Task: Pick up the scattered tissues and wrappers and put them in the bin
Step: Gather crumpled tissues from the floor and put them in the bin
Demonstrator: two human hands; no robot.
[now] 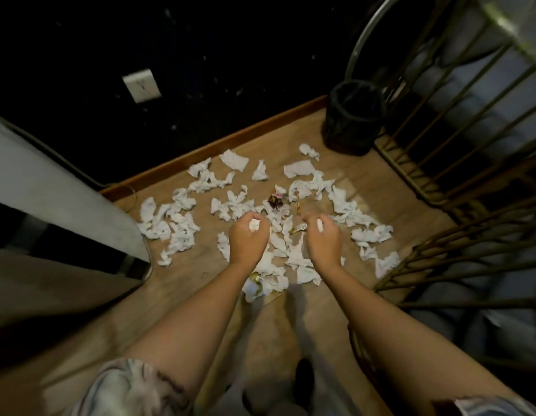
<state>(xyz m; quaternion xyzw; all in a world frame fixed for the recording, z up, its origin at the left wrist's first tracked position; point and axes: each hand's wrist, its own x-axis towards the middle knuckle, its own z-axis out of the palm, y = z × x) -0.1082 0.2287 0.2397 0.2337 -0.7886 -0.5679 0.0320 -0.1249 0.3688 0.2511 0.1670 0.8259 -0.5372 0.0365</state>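
Note:
Several crumpled white tissues (182,226) lie scattered over the wooden floor, with a dark wrapper (275,201) and a gold wrapper (299,227) among them. My left hand (249,238) is closed around a small white tissue wad (254,225) above the pile's middle. My right hand (322,240) is closed on another tissue piece (320,226) just to the right. A black bin (350,118) with a dark liner stands at the far right of the floor, beyond the tissues.
A metal railing (458,145) borders the right side, curving round at the lower right. A dark wall with a white switch plate (141,85) and a wooden skirting runs behind. A pale panel (50,187) stands at the left.

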